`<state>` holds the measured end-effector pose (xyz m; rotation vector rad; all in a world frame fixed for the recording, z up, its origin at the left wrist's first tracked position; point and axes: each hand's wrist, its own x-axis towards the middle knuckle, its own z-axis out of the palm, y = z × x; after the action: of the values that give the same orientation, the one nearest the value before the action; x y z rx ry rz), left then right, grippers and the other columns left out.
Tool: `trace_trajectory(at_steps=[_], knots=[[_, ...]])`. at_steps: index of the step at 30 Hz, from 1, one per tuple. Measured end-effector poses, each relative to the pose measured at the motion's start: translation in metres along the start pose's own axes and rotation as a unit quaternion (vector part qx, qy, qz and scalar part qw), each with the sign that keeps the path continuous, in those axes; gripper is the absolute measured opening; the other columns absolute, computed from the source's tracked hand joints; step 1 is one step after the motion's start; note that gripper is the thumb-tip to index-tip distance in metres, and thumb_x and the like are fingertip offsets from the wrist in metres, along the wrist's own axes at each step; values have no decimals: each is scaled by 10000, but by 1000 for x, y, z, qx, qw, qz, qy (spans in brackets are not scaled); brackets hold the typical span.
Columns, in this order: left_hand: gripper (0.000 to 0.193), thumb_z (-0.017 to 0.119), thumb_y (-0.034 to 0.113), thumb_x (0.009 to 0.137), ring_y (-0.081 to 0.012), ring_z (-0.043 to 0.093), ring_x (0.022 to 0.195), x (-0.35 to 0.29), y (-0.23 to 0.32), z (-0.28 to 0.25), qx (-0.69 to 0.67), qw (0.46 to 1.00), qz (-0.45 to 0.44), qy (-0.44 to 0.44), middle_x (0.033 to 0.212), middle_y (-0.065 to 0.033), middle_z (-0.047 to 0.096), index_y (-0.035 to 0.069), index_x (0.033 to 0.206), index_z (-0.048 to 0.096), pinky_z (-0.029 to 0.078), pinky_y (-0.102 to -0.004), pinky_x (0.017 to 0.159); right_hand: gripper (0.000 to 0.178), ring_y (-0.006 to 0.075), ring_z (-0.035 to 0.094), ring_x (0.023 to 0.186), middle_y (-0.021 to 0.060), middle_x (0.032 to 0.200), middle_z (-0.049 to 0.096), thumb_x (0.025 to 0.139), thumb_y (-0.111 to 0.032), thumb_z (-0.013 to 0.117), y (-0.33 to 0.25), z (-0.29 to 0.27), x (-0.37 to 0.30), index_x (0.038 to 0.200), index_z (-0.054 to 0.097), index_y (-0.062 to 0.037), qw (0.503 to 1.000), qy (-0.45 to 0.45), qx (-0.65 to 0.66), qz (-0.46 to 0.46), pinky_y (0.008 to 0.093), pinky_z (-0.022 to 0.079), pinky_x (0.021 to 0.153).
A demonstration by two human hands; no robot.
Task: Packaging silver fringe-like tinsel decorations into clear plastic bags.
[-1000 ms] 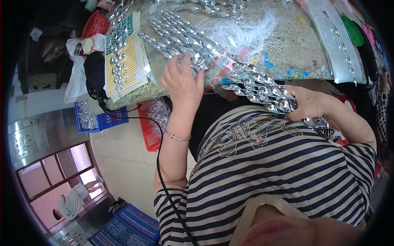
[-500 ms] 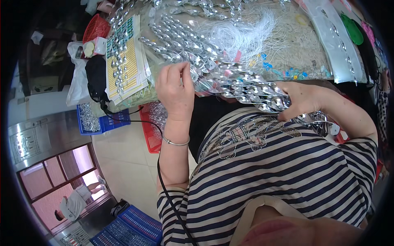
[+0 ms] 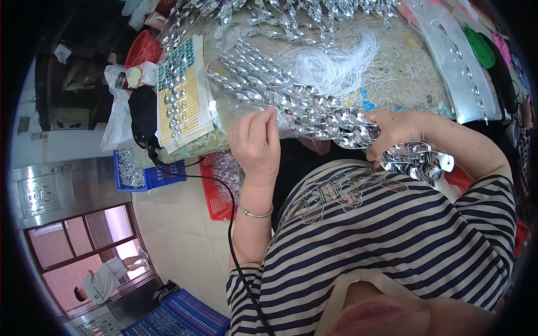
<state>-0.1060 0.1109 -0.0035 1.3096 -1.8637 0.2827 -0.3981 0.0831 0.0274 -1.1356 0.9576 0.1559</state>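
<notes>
A thick bundle of shiny silver twisted strands (image 3: 330, 115) runs from the table edge down toward my lap. Around its right part my right hand (image 3: 395, 131) is closed, thumb below and fingers above, and the loose ends hang past it. The far part of the bundle lies inside a clear plastic bag (image 3: 224, 115). My left hand (image 3: 255, 147) is closed in a pinch at the near edge of this bag, beside the strands; its fingertips are partly hidden.
White thread (image 3: 336, 67) lies in a tangle behind the bundle, with more silver strands (image 3: 358, 8) farther back. Sheets with beads (image 3: 179, 95) are on the left. Below stand a red basket (image 3: 216, 187) and a blue tray (image 3: 168, 176). A black cable (image 3: 232, 218) crosses my left forearm.
The whole view has shifted slightly. My left hand has come a little nearer the table's front edge along the bundle, still pinched. The right hand keeps its grip.
</notes>
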Motion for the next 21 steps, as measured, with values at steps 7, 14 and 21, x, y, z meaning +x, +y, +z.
trace_trajectory(at_steps=[7,14,21], knots=[[194,769,22,727,-245,590,742,-11,11,8,-13,1000,-15,5,832,-56,604,81,898,699,454,-366,661,714,166,706,754,110,809,709,694,-223,752,-1,-2,-5,1267,456,84,999,22,-16,-36,265,443,443],[210,742,-5,742,-250,583,754,-20,7,5,-1,1000,-30,-9,873,-65,597,84,928,702,458,-363,672,631,199,709,787,146,893,690,685,-106,764,3,-8,-16,1233,494,52,997,70,19,15,313,546,670],[211,693,-53,780,-222,582,736,-9,25,14,-96,989,-115,-14,889,-81,591,49,964,693,490,-328,672,634,159,703,758,108,857,714,710,-185,763,-7,3,-3,1246,498,26,999,12,-32,-25,268,494,516]])
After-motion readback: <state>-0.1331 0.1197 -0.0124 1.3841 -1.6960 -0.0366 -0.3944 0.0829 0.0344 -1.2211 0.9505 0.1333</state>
